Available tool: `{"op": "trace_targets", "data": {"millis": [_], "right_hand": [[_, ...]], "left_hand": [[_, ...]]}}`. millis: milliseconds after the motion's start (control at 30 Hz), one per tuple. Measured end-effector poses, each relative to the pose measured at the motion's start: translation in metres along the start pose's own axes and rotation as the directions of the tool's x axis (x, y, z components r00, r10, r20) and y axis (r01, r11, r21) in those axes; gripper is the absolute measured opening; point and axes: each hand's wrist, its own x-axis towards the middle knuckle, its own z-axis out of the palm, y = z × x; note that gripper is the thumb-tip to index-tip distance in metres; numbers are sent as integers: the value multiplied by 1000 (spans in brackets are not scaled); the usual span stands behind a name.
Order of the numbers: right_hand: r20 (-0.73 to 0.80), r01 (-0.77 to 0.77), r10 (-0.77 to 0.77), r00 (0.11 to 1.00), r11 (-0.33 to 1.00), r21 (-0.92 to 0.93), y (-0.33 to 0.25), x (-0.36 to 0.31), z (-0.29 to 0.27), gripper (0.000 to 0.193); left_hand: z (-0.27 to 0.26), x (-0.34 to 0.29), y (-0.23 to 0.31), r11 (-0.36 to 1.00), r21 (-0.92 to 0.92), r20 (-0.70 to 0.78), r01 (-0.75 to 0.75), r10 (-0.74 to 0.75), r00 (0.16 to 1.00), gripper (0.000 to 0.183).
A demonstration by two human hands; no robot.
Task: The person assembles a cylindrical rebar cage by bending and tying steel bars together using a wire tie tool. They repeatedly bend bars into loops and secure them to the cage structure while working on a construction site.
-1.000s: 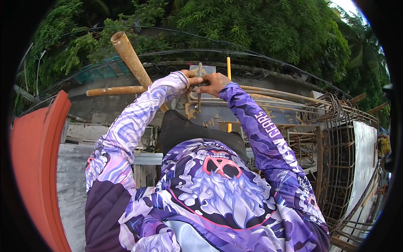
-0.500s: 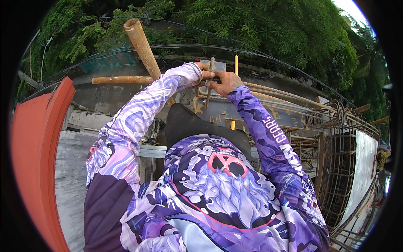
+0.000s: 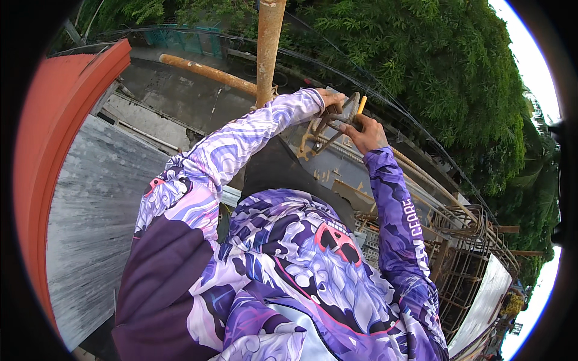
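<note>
Ahead of my body, both arms reach out to rusty bent steel bars [image 3: 348, 108]. My left hand [image 3: 330, 100] is closed at the left side of the bars, its fingertips partly hidden behind the metal. With thumb and fingers, my right hand [image 3: 369, 136] pinches a short dark piece of the bent steel from the right. A ribbed bar slants down below the hands, over a grey steel plate [image 3: 328, 165] with yellowish marks. Where one bar ends and another begins is hard to make out.
A thick rusty pipe [image 3: 269, 48] rises left of my hands, with another rusty pipe [image 3: 208, 73] behind it. Long rebars [image 3: 421, 174] run right to a rebar cage [image 3: 463, 271]. An orange-red wall edge [image 3: 72, 120] stands left. The street lies far below; cables and trees are beyond.
My view has swung and tilted, so the pipes now appear farther right. My hands, close together before, are now farther apart, with the bent steel showing between them.
</note>
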Motion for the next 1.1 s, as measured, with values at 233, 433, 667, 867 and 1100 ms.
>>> {"op": "trace_targets", "data": {"millis": [233,433,667,867,1100], "right_hand": [[20,-24,25,999,999,-24,-10,-2,-5,50],[37,-45,46,998,999,-25,-10,-2,-6,50],[31,-74,72,997,996,49,-3,-3,-7,50],[34,1,-3,999,998,59,-4,-1,-8,49],[6,-16,16,1000,998,67,0,0,-5,47]], "left_hand": [[64,13,-52,870,-450,-550,-203,-91,830,64],[70,34,-76,791,-302,-773,-532,124,623,42],[67,18,-49,828,-363,-604,-426,139,785,52],[25,3,-47,975,-220,-344,-17,-61,937,72],[30,-29,-6,804,579,-258,-134,338,905,70]]}}
